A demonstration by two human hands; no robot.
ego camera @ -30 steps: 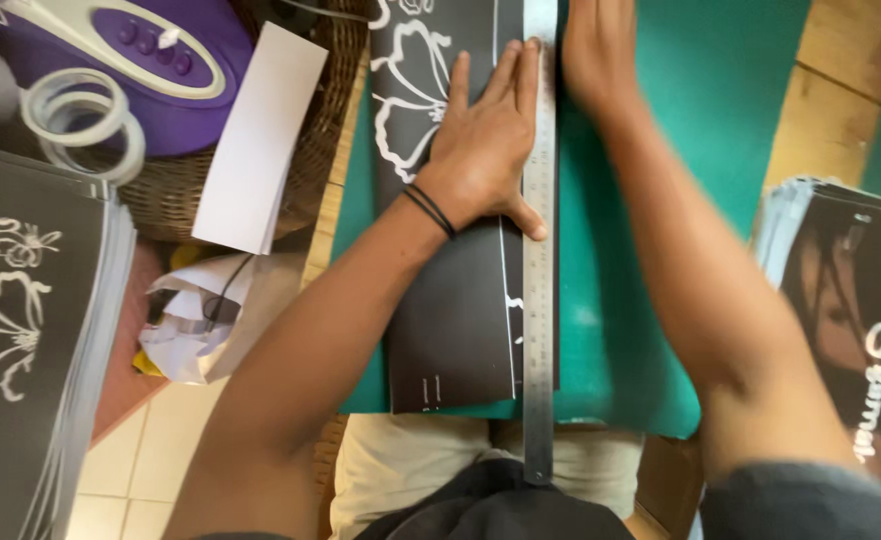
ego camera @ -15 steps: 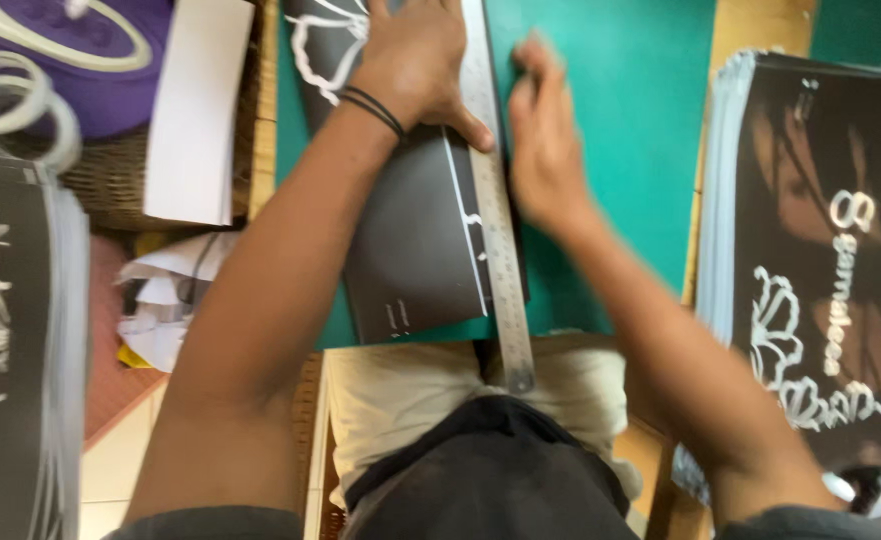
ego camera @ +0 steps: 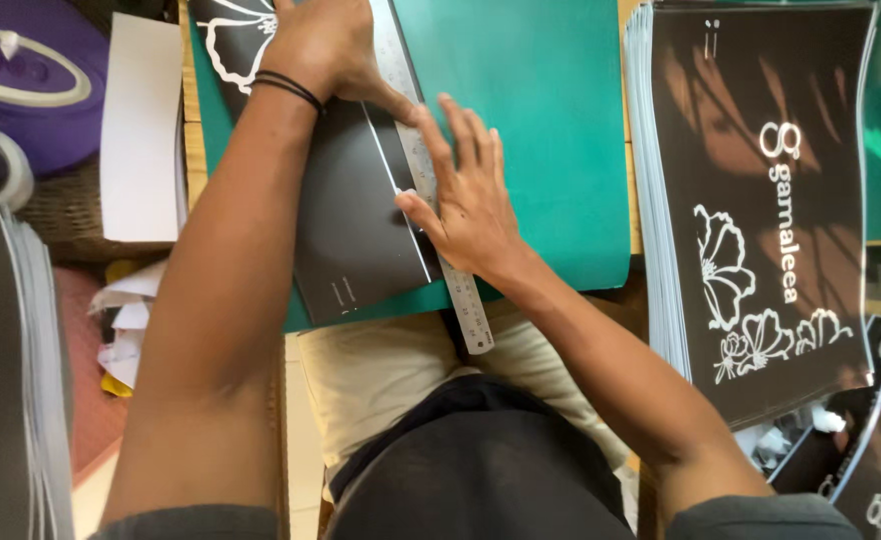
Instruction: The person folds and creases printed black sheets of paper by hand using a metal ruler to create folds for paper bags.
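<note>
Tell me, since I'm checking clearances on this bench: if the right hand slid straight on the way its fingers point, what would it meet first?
The right hand, flat on the metal ruler, points up and slightly left. It would probably meet the left hand's thumb first, pressed on the same ruler just ahead.

Soft daylight fills the scene, bright and even on the green cutting mat (ego camera: 531, 130), with no harsh glare. Dappled warm patches and shadow streaks fall across the stack of dark printed sheets (ego camera: 761, 200) on the right. The metal ruler (ego camera: 431, 190) catches a dull sheen. The forearms close to the camera look slightly soft, and the frame edges bow a little
</note>
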